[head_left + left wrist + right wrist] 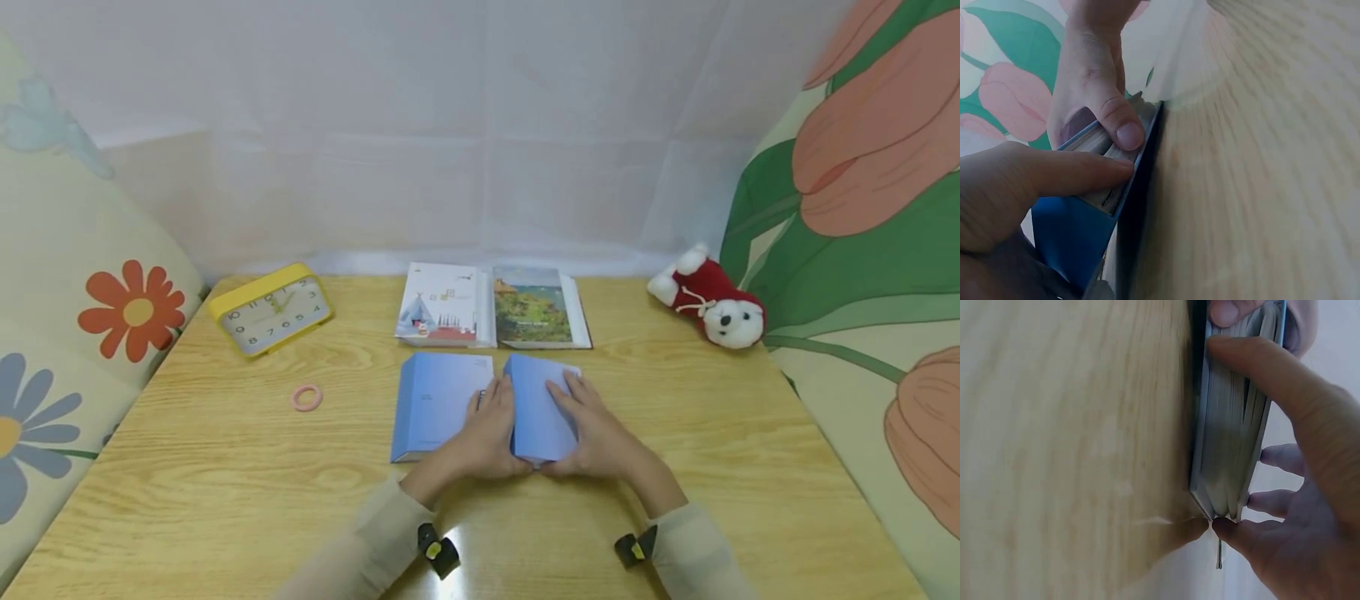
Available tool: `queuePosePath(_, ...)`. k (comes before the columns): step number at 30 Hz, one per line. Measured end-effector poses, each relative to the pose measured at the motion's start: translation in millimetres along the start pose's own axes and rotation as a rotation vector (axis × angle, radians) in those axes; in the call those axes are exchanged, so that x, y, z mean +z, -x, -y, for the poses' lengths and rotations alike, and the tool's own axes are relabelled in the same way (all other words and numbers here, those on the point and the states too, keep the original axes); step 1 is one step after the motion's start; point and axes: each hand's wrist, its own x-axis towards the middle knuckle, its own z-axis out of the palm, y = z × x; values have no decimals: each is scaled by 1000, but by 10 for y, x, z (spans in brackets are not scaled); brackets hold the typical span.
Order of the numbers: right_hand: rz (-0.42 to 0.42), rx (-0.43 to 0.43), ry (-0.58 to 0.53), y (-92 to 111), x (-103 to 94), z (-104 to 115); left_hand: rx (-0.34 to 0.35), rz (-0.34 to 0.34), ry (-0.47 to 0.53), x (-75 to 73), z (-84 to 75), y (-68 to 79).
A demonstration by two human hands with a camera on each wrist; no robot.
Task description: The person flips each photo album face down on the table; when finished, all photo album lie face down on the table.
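Note:
Both hands hold a thick blue book (542,408) low over the tabletop, slightly tilted. My left hand (487,435) grips it along its left side, fingers between it and a second blue book (442,408) lying flat on the left. The right hand (596,427) grips the opposite side, its fingertips at the upper right of the cover. In the left wrist view both thumbs press the near end of the page block, the left thumb (1085,172) close beside the right one. From the right wrist the page edges (1225,425) show, with the right fingers spread along the far side.
Behind the blue books lie a white illustrated book (442,304) and a landscape-covered book (531,308). A yellow clock (277,312) stands back left, with a pink ring (306,397) before it. A white plush dog (712,304) in red lies back right.

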Motion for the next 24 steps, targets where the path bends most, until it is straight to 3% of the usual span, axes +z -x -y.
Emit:
queuePosePath(8, -49, -20, -72, 98, 39, 45, -29, 15, 49, -99, -129, 130)
queuePosePath(17, -64, -21, -189, 151, 61, 106, 68, -20, 216, -194, -197, 180)
queuePosePath(24, -110, -103, -202, 152, 58, 153, 81, -46, 236, -293, -307, 219)
